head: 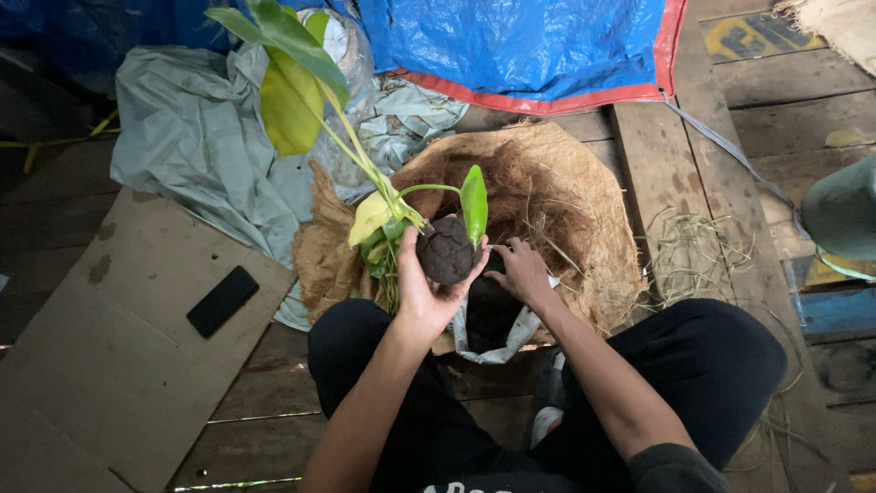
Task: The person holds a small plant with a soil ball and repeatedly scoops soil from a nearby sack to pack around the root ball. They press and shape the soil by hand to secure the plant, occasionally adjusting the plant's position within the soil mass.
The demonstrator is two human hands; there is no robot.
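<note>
Cupping a soil ball (pixel 445 250), left hand (pixel 424 288); right hand (pixel 522 271) perhaps open, over plank floor (pixel 675 183).

The left hand (pixel 427 288) cups a dark soil ball (pixel 445 250), its fingers (pixel 408 245) wrapped around the side where the green plant (pixel 315 82) rises. The right hand (pixel 522 270) dips its fingers (pixel 507 246) into a soil bag (pixel 493 319), just beside the ball, above coconut fibre (pixel 557 183).
</note>
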